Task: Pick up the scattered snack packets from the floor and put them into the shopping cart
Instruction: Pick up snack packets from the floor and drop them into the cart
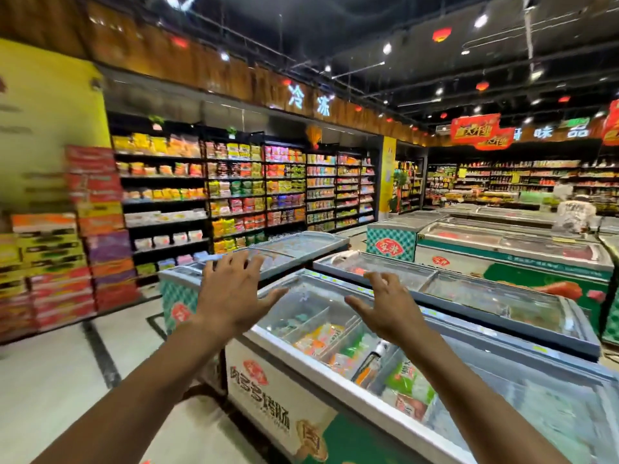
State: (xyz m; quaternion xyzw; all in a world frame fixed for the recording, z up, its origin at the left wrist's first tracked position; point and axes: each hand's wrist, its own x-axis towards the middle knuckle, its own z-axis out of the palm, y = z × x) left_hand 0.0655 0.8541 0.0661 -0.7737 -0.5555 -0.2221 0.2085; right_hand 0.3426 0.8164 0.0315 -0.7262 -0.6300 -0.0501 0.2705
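Both hands, left hand (231,293) and right hand (390,309), hover with fingers spread, holding nothing (freezer (335,406) below them); packets and cart unseen, so searching comes next.

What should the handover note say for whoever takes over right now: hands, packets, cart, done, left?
Left hand: open, fingers spread, holds nothing.
Right hand: open, holds nothing.
Both are raised in front of the nearest chest freezer.
Snack packets and shopping cart: neither is in view, and the visible floor shows no packets.
Done: cannot tell from this view.
Left: find the packets and the cart, then load them.
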